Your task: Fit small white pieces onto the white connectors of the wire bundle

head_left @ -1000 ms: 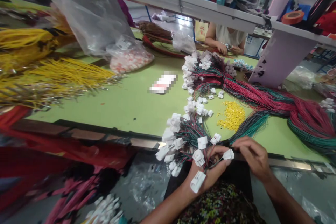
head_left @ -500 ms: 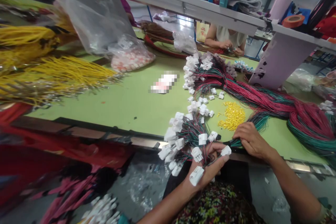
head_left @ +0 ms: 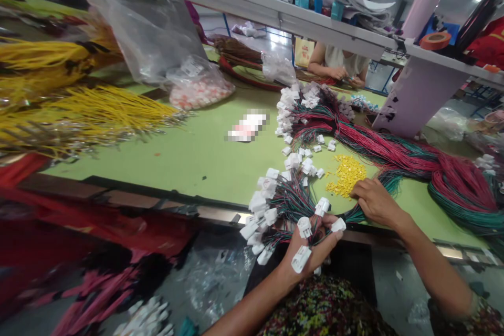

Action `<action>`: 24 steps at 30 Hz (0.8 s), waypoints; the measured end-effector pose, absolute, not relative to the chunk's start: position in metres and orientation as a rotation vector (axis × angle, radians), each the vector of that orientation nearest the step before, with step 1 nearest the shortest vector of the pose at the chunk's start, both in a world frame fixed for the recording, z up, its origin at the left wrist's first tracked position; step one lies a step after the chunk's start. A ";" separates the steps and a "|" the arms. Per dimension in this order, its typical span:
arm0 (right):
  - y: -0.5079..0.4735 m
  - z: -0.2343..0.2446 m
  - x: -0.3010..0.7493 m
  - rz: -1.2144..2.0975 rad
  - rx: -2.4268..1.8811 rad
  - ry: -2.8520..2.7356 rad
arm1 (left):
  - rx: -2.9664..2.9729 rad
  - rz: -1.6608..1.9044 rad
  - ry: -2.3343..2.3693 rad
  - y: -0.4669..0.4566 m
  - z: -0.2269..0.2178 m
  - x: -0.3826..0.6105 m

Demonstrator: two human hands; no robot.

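My left hand [head_left: 313,249] is closed round a bundle of red, green and black wires ending in white plastic connectors [head_left: 301,258], held just off the table's near edge. More connectors of the same bundle [head_left: 264,205] fan out to its left. My right hand [head_left: 374,201] reaches onto the green table [head_left: 197,152], fingers curled at the edge of a small heap of yellow clips [head_left: 347,174]; what its fingertips hold is hidden. A long harness of red and green wires [head_left: 413,160] runs off to the right.
Yellow wire bundles [head_left: 79,110] lie at the left, a clear bag of pink-white parts [head_left: 199,89] at the back. A shelf [head_left: 299,16] spans overhead on a pale post [head_left: 417,89]. Another person [head_left: 338,63] works at the table's far side. Loose white connectors [head_left: 299,160] lie mid-table.
My right hand has left the connector by my left hand and moved forward onto the table to the yellow clips. My left hand keeps its grip on the bundle.
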State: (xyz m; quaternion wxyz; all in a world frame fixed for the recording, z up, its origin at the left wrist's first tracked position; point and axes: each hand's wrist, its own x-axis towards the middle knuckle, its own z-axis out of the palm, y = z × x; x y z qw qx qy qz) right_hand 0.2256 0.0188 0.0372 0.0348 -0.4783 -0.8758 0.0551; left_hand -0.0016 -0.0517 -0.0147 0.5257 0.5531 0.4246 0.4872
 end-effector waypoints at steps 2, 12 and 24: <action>0.031 0.032 0.226 0.182 -1.444 -2.671 | 1.318 1.155 1.014 -0.052 -0.018 -0.001; 0.041 0.038 0.256 0.264 -1.343 -2.664 | 1.338 1.122 1.095 -0.056 -0.008 -0.003; 0.041 0.037 0.255 -0.016 -1.620 -2.656 | 1.364 1.085 1.069 -0.054 -0.008 -0.006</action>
